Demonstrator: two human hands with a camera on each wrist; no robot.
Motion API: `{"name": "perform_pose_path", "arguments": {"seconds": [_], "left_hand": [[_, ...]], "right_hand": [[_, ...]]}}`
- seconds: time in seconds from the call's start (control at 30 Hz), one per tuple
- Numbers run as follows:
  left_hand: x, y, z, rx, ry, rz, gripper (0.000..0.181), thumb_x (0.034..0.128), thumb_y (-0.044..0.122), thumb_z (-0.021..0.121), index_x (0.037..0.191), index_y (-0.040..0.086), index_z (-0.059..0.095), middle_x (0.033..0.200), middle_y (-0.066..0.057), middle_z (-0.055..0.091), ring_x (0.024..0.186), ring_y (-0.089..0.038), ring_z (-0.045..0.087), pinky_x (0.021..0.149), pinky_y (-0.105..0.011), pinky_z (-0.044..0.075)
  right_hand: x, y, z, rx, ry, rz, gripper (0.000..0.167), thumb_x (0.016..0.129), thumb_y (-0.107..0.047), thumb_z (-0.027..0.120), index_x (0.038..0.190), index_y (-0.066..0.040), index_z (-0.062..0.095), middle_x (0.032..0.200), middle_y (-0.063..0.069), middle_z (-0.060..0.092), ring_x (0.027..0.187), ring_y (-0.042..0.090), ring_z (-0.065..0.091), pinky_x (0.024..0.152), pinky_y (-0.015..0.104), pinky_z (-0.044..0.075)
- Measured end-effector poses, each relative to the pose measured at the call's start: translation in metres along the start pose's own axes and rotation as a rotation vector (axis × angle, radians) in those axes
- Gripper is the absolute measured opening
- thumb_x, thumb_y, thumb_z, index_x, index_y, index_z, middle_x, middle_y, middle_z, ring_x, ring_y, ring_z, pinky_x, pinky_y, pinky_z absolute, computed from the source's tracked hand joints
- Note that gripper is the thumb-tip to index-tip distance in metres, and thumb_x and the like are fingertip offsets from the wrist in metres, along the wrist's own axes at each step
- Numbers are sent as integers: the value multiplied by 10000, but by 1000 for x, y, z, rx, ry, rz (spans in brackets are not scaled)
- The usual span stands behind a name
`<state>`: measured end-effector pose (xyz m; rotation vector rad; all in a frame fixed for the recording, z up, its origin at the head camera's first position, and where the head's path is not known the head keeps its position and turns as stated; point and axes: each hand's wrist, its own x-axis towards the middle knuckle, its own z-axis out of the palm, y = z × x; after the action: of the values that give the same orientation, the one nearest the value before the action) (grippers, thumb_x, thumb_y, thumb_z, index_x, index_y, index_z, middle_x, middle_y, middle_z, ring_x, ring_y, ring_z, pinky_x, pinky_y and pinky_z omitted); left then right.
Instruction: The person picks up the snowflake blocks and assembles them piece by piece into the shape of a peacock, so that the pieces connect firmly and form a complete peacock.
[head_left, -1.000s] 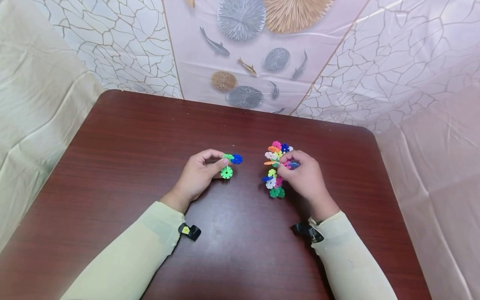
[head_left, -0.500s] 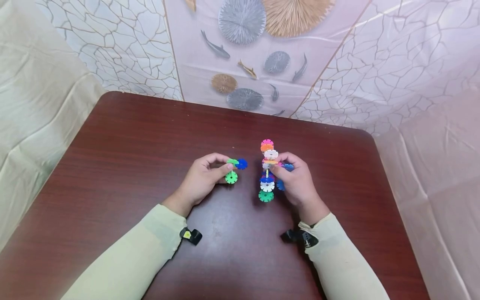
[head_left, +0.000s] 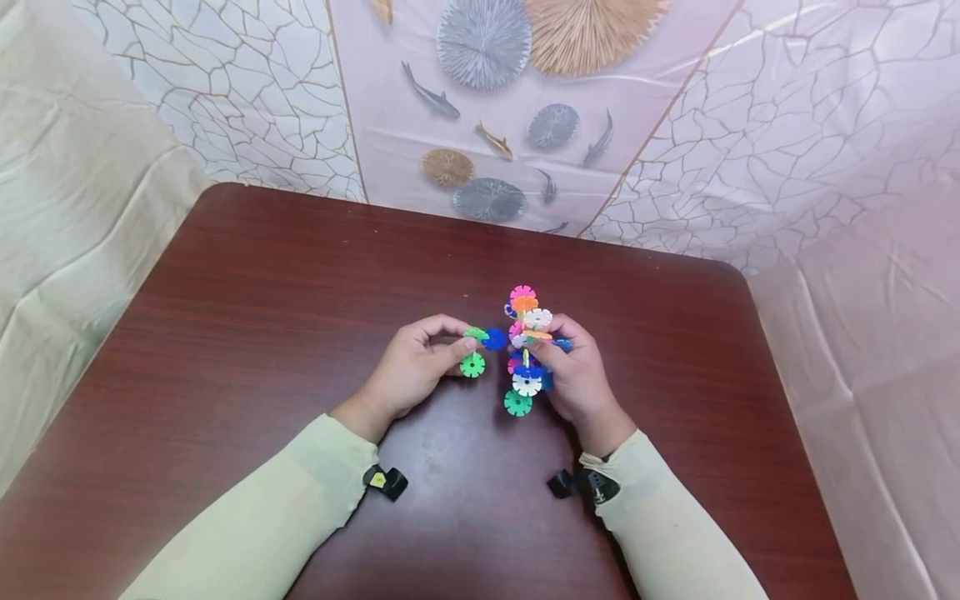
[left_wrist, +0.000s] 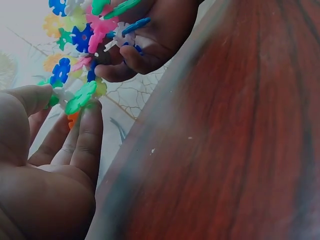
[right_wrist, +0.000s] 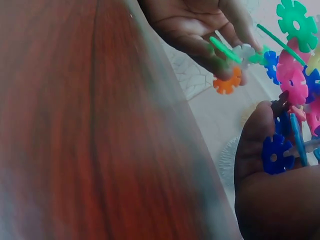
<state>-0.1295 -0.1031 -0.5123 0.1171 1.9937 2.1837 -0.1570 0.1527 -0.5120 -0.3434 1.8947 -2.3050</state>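
In the head view my left hand (head_left: 415, 368) pinches a small cluster of notched interlocking discs between thumb and fingers. A green disc (head_left: 472, 365) hangs at its lower side, and a blue disc (head_left: 494, 339) points toward the other hand. An orange disc (right_wrist: 228, 81) of this cluster shows in the right wrist view. My right hand (head_left: 583, 371) grips a larger, many-coloured assembly of joined discs, with a pink disc (head_left: 522, 297) at its far end and a green disc (head_left: 517, 403) at its near end. A narrow gap separates the two pieces. Fingers hide part of each.
Both pieces are held over a dark red-brown wooden table (head_left: 300, 275) with rounded far corners. Patterned cloth (head_left: 487, 133) hangs behind it, and plain pale cloth (head_left: 885, 375) hangs at the sides. Each wrist wears a black strap mount (head_left: 386, 481).
My right hand has moved left with the disc assembly, which has turned on the way. My left hand has shifted slightly right and nearer to me with its cluster. The gap between them has narrowed.
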Motion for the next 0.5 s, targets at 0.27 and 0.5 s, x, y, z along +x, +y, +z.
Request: {"name": "perform_pose_path", "arguments": {"seconds": [0.27,0.5], "left_hand": [[-1,-1,0,51,-2,32,214,1069,203,805,1254,96,804,1186,-218,834,908,-168,808,852,-324,695],[-3,1,1,89,19,68,214,1058,225,821,1245,120,826,1229,-115,846,929,-180,823,858,-307,693]], "right_hand": [[-2,5,1,-16,-9,-22,303,1052,65,635,1052,-223,730,1094,-26,771,930,107,772,860,261,684],[-1,3,1,-64,-8,-41,295,1041,62,665,1036,-225,734,1129,-31,760,971,104,754,884,257,680]]}}
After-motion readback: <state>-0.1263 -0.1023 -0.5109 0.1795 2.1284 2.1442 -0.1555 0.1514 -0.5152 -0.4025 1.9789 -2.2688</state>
